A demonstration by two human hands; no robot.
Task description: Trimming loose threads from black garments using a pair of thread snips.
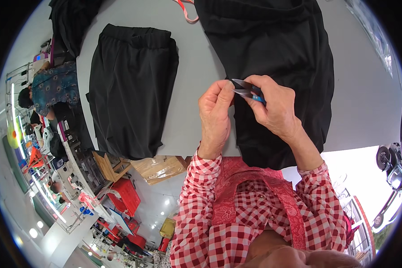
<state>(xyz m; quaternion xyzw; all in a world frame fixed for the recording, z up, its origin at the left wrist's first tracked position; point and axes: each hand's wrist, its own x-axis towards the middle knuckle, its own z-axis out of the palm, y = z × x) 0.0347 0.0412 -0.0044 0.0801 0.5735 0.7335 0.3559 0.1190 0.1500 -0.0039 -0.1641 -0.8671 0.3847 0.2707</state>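
Observation:
A pair of thread snips (pixel 258 98) with blue on its handle is held in my right hand (pixel 276 104). Its two blades are apart and point left, towards the fingertips of my left hand (pixel 216 112). My left thumb and forefinger pinch at the side edge of a black garment (pixel 281 57); the exact bit between them is hidden. This garment has a gathered waistband at the top of the view, and its lower end hangs over the near table edge. Folded black elastic-waist trousers or shorts (pixel 130 90) lie to the left.
The grey table (pixel 201 57) also bears a red-and-white strap (pixel 186 13), clear plastic (pixel 372 37) at the right and more black cloth (pixel 73 23) at the far left. Beyond the left edge are a person (pixel 55 87), a red crate (pixel 125 197) and a wooden stool (pixel 112 165).

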